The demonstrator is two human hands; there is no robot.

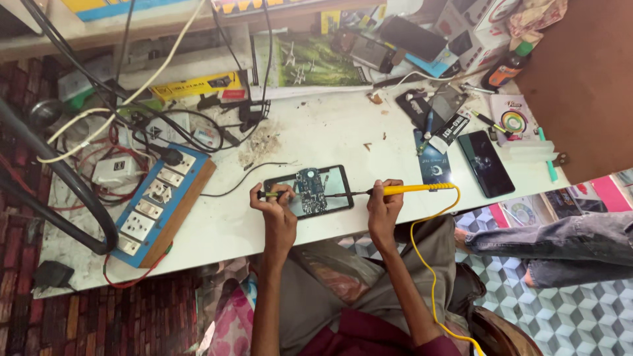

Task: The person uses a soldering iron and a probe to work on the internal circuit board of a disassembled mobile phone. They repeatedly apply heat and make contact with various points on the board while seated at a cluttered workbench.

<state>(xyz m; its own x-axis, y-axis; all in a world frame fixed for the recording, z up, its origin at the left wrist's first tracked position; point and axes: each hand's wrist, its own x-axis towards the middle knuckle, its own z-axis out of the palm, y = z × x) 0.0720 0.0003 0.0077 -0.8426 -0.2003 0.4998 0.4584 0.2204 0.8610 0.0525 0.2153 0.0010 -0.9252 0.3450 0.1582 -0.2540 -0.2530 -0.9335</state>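
— Yellow handle in which hand?
— My right hand (384, 201) grips the yellow soldering iron (412, 189); my left hand (273, 201) pinches tweezers (273, 194).
— The board?
— The blue circuit board (311, 188) lies on the phone (308, 192), beyond it the white table (330, 132).

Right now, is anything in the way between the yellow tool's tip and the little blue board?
Nothing visible is. The right hand holds the yellow-handled probe, and its dark tip runs over the bare phone screen straight toward the blue circuit board. The left hand holds a small tool on the board's other side.
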